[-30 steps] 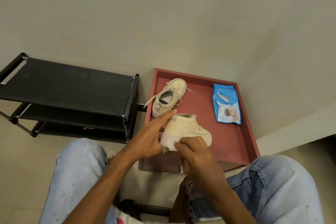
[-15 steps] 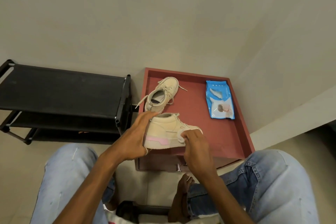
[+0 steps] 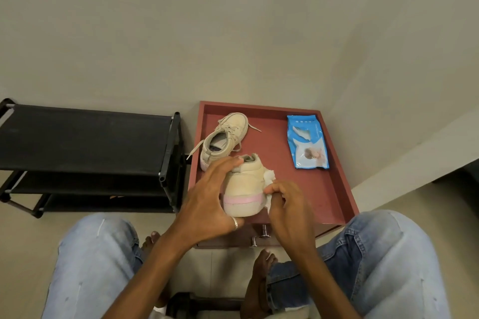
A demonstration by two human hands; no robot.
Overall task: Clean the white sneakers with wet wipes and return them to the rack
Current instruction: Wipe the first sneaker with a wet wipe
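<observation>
Since last frame sneaker (image 3: pixel 243 184) rotated heel-on, over front edge of desk (image 3: pixel 339 189); left hand (image 3: pixel 210 204) grips it, right hand (image 3: pixel 287 204) pinches wet wipe (image 3: pixel 269 176) against its side. Wiping ongoing; second sneaker (image 3: pixel 225 142) waits on desk, rack (image 3: pixel 85 137) return pending.

The held sneaker (image 3: pixel 242 186), cream-white with a pink band above its sole, is gripped heel-out by the left fingers (image 3: pixel 223 166). The right fingers (image 3: pixel 274 188) pinch a crumpled white wipe (image 3: pixel 269 176) against its right side. The second sneaker (image 3: pixel 224 142) sits upright just beyond the left fingers, laces loose. The blue wipes pack (image 3: pixel 307 142) lies flat beyond the right fingers. The black rack (image 3: pixel 85 137) stands left of the left fingers.
</observation>
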